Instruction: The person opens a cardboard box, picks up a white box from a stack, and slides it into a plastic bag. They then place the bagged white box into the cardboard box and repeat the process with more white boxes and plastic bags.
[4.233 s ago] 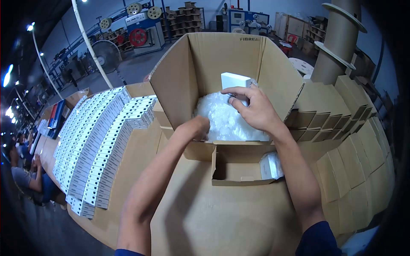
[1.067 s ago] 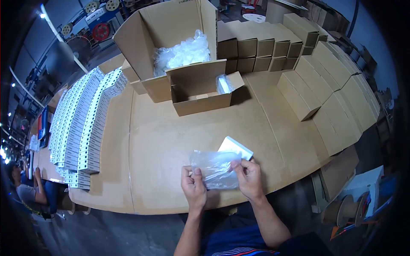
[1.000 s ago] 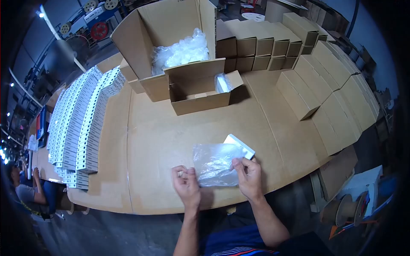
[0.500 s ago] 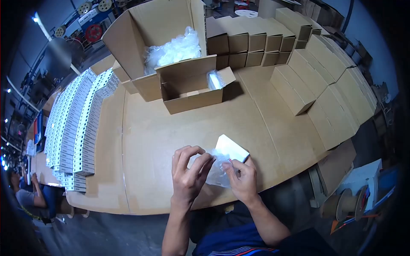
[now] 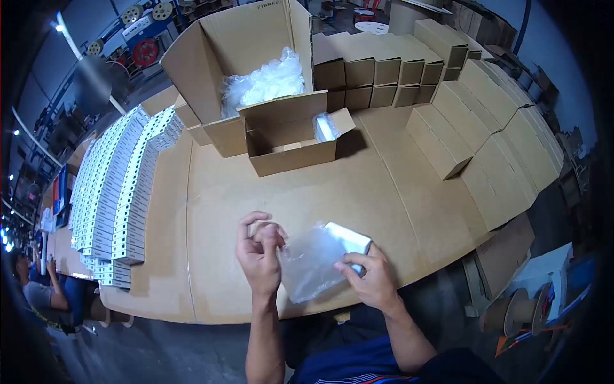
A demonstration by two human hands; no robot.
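Right hand [image 5: 375, 281] holding white box [image 5: 349, 237], clear bag [image 5: 309, 269] (crinkled), left hand [image 5: 261, 261] nearby

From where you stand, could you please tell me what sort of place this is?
Probably a factory packing area: stacked small white boxes and brown cardboard boxes line the worktable, with a red machine reel beyond.

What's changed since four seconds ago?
The white box moved from the big carton to the near side of the table, in the right hand with a clear bag. The left hand left the plastic heap and is beside the bag's left edge, contact unclear. The wrapped piece in the small carton and the white stacks stayed.
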